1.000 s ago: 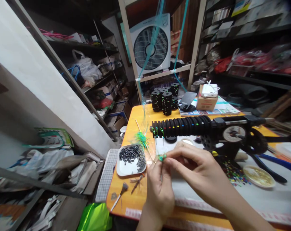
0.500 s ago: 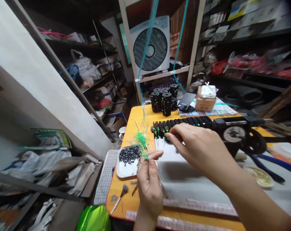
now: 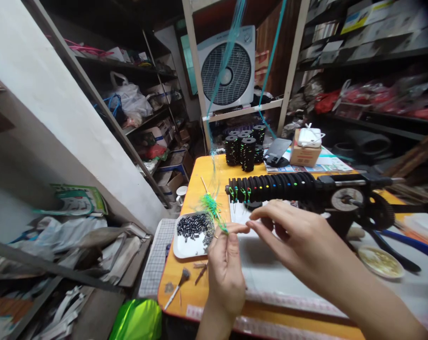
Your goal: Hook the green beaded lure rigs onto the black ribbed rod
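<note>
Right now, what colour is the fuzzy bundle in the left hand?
Bright green bundle, pinched by the left hand; the head view shows it.

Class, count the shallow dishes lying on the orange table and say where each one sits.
2: a white tray of small black pieces left of the left hand; a round dish at the right. Others may be hidden behind the arms.

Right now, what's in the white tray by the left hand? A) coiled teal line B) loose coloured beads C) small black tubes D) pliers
C: the white tray on the orange table, just left of the left hand, holds a heap of small black tubes. The coloured beads lie far off on the right by the black winder, and the blue-handled pliers are at the right edge.
</note>
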Motion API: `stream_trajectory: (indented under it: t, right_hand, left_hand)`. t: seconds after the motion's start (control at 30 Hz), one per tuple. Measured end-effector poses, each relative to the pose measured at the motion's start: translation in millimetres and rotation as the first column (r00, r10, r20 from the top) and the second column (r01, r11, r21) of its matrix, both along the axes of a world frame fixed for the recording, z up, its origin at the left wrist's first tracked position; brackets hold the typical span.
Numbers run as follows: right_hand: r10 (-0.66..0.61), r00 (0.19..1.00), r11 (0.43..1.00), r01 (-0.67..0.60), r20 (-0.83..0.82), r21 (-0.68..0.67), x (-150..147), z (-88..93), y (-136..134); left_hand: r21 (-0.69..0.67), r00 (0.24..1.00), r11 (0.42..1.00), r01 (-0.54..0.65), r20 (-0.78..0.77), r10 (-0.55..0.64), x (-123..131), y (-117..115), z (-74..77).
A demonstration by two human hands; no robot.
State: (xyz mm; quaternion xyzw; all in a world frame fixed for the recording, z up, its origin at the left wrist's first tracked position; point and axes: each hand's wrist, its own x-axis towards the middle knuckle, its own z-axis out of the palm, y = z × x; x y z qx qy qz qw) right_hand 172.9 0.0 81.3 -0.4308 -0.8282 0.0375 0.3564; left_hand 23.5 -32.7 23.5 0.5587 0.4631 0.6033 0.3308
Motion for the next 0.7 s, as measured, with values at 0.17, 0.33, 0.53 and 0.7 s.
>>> stream_trajectory:
  t: [0.17,0.33,0.53,0.7]
  right_hand:
    - [0.140,0.965,0.981,-0.165,-0.221,-0.100,-4,1.9,-11]
    - [0.131,0.919,0.941,-0.233,-0.371,-0.245,0,-1.6,-5]
    - [0.094,0.915,0.965,-0.181,-0.393,-0.191,2,-5.7,-5]
    - [0.106,0.891,0.959,-0.209,-0.442,-0.192,2,-10.7,-8]
  left_hand:
    - [-0.037,0.997,0.997,0.071,-0.029,-0.072,13,-3,-5.1]
    - [-0.032,0.991,0.991,0.133,-0.010,-0.134,18,-4,-0.7]
    - [-0.067,0.998,0.997,-0.050,0.032,0.052,22,-1,-17.9]
    - [-0.074,0.996,0.997,-0.025,0.079,0.031,24,4,-13.6]
